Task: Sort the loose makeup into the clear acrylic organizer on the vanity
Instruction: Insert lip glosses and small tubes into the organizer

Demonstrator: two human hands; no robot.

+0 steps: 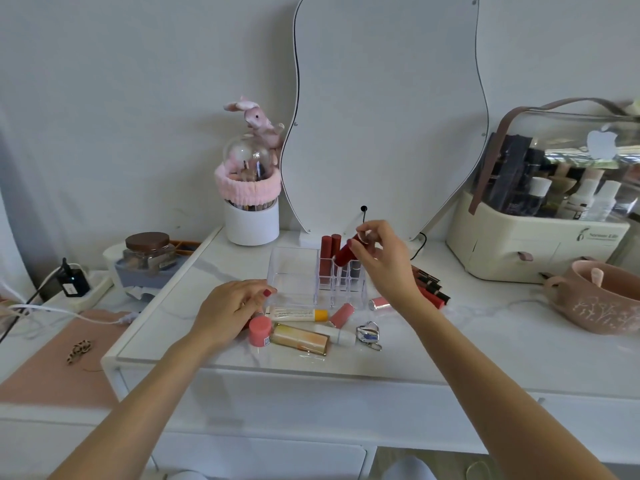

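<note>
The clear acrylic organizer (292,271) stands mid-vanity; two dark red lipsticks (329,251) stand upright in its back slots. My right hand (384,258) holds a red lipstick tube (344,254) tilted over the slotted side, its lower end at a slot. My left hand (232,306) rests against the organizer's front left corner, fingers curled over something small I cannot make out. Loose in front lie a pink-capped jar (259,330), a white tube with a yellow cap (298,314), a peach bottle (299,339), a pink lipstick (342,314) and a white stick (337,334).
A silver clip (369,334) lies right of the loose items. Dark red pencils (431,289) lie behind my right wrist. A wavy mirror (388,116), a white brush holder (251,220), a cream cosmetics case (533,247) and a pink bowl (602,299) line the back and right.
</note>
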